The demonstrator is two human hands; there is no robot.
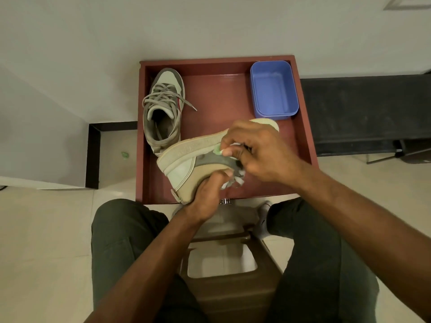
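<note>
The held shoe [186,164] is tipped on its side over the near half of the tray [305,127], sole turned toward the far edge and heel toward the near left corner. The left hand [207,192] grips it from below, fingers curled around the collar. The right hand [261,150] pinches a small green piece [218,150] between thumb and fingertips and presses it to the grey side panel just under the midsole; whether it is cloth or sponge cannot be told. This looks like spot-cleaning the upper. To do it well, the left hand should brace the shoe firmly so the panel does not give under pressure. The strokes should be short and follow the seam between panel and sole, where grime tends to collect. The loose laces [235,181] bunched beneath the right hand are best held aside so they do not catch. Turning the shoe a little at a time will bring fresh areas up to the pinch. The second shoe [163,108] stands upright along the tray's left edge, and the blue tub [272,89] sits in the far right corner, within reach for dampening the piece if it holds water.
</note>
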